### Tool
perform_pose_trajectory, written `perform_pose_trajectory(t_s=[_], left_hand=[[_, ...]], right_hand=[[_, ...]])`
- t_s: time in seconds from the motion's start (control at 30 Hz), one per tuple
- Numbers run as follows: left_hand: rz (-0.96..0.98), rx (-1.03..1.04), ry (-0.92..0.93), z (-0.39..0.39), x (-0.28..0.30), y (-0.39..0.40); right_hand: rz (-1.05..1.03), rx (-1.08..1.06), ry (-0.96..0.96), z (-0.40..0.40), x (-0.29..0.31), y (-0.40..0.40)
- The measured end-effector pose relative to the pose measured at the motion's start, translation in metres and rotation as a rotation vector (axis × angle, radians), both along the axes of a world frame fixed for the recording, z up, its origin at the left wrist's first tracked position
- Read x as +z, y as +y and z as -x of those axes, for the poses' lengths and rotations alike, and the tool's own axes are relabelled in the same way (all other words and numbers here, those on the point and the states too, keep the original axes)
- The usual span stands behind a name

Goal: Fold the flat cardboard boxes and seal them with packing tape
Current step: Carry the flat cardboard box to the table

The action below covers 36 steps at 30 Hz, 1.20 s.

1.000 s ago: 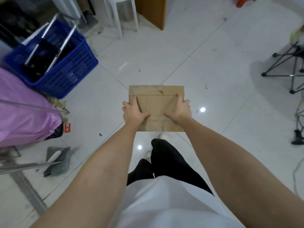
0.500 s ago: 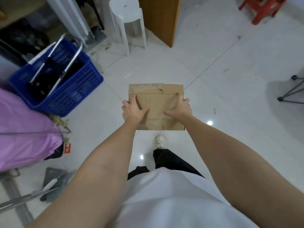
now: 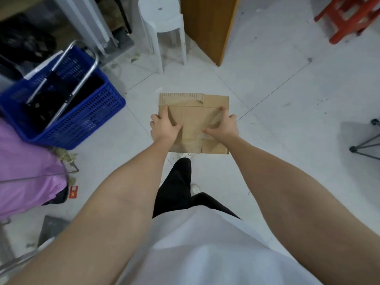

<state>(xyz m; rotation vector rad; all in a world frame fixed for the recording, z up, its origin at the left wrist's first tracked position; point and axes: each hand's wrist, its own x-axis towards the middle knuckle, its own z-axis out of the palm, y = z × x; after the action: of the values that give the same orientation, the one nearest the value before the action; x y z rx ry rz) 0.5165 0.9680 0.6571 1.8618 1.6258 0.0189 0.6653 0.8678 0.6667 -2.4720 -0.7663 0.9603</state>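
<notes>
A flat brown cardboard box (image 3: pixel 194 118) is held in the air in front of me, above the white tiled floor. Its far flap edge is torn and ragged. My left hand (image 3: pixel 164 128) grips the box's left edge, thumb on top and fingers wrapped round the side. My right hand (image 3: pixel 223 128) grips the right edge the same way. Both arms are stretched forward. No tape is in view.
A blue plastic basket (image 3: pixel 86 120) with metal handles stands at the left beside a pink bag (image 3: pixel 26 173). A white stool (image 3: pixel 164 27) and a wooden panel (image 3: pixel 207 25) stand ahead. A red stool (image 3: pixel 349 17) is far right, tripod legs (image 3: pixel 368 140) at the right edge.
I have stepped forward: the stool, wooden panel and red stool have come further into view. Both hands keep the same hold on the flat box.
</notes>
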Motion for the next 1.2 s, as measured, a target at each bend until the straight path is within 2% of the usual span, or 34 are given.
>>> perform_pose_trajectory(t_s=[0.13, 0.27, 0.57, 0.87, 1.0, 1.2], left_hand=[[-0.062, -0.085, 0.005, -0.035, -0.005, 0.049], [-0.025, -0.088, -0.023, -0.068, -0.009, 0.106], [-0.135, -0.270, 0.031, -0.142, 0.015, 0.228], [-0.121, -0.126, -0.009, -0.227, 0.015, 0.314], [-0.122, -0.070, 0.030, -0.267, 0.019, 0.368], [-0.086, 0.004, 0.004, -0.332, 0.031, 0.442]], right_hand=[[-0.017, -0.045, 0.002, -0.037, -0.005, 0.048], [-0.039, -0.066, -0.023, -0.073, -0.002, 0.104], [-0.069, -0.195, 0.012, -0.139, 0.012, 0.212], [-0.077, -0.135, -0.044, -0.230, 0.015, 0.314], [-0.123, -0.123, -0.016, -0.277, 0.014, 0.375], [-0.136, -0.016, -0.035, -0.344, 0.026, 0.453]])
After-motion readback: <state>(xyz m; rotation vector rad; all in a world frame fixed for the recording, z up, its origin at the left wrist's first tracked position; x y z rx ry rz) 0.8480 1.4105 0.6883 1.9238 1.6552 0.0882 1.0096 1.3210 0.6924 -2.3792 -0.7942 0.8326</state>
